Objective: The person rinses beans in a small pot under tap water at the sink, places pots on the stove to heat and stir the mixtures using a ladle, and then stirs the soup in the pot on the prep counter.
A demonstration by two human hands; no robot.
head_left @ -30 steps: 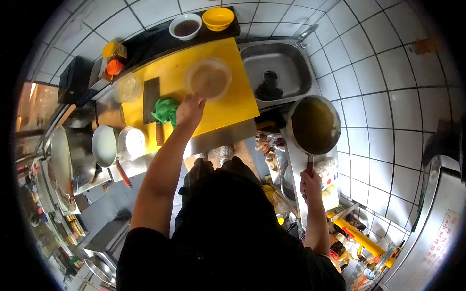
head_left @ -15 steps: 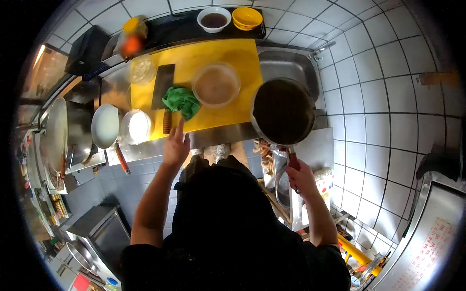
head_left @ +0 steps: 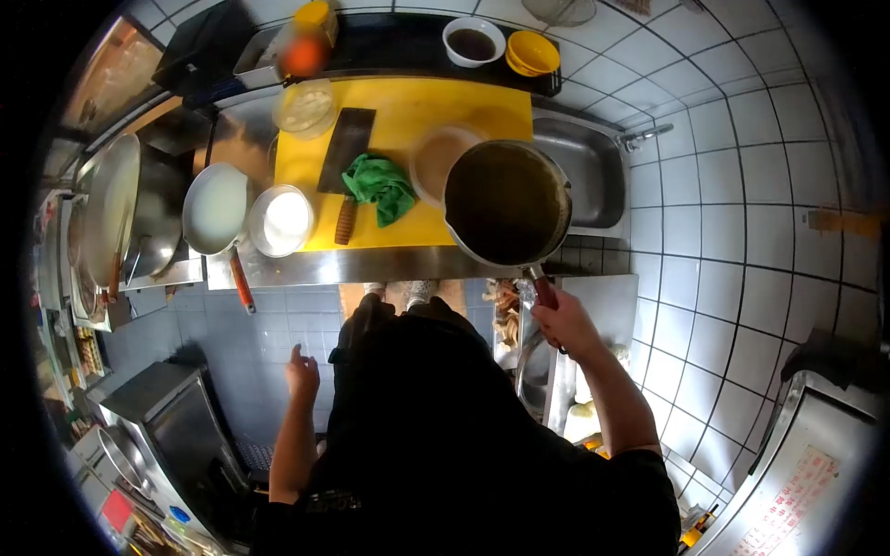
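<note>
The right hand (head_left: 567,324), right of centre in the frame, has its fingers wrapped around the dark red handle of a round, dark-bottomed metal saucepan (head_left: 508,199). The saucepan is right of the frame's middle, overlapping the flat yellow cutting board (head_left: 445,97) and partly covering a round bowl of brownish liquid (head_left: 432,167). The left hand (head_left: 301,375), lower left of centre, is over grey floor tiles (head_left: 250,324), one finger extended apart from the curled others. A crumpled green cloth (head_left: 380,188) lies beside a dark-bladed, brown-handled cleaver (head_left: 348,148) at upper centre-left.
</note>
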